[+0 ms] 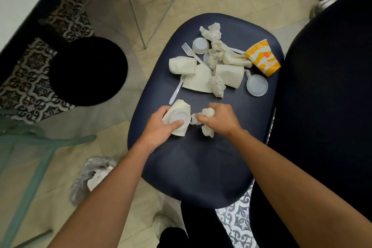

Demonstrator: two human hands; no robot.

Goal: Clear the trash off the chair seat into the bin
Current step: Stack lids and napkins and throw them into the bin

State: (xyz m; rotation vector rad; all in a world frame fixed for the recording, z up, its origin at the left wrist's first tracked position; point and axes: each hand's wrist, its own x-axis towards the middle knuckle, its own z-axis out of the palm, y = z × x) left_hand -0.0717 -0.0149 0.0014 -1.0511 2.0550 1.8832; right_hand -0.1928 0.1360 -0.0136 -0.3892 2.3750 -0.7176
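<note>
A dark blue chair seat (pixel 201 163) holds scattered trash. My left hand (pixel 159 127) grips a crushed white paper cup with a plastic lid (pixel 180 118) near the seat's middle. My right hand (pixel 220 119) is closed on a crumpled white napkin (pixel 208 112). Farther back lie white paper cups (pixel 182 65), a plastic fork (pixel 191 52), a plastic spoon (pixel 176 91), more crumpled napkins (pixel 212 32), a round lid (pixel 257 85) and a yellow-and-white paper cup (pixel 262 57). The black round bin (pixel 88 70) stands on the floor left of the chair.
The chair's dark backrest (pixel 326 86) rises on the right. A green metal frame (pixel 30 157) stands at the left. A clear plastic bag with paper (pixel 90 175) lies on the tiled floor below my left arm. Metal legs (pixel 138 16) stand behind the bin.
</note>
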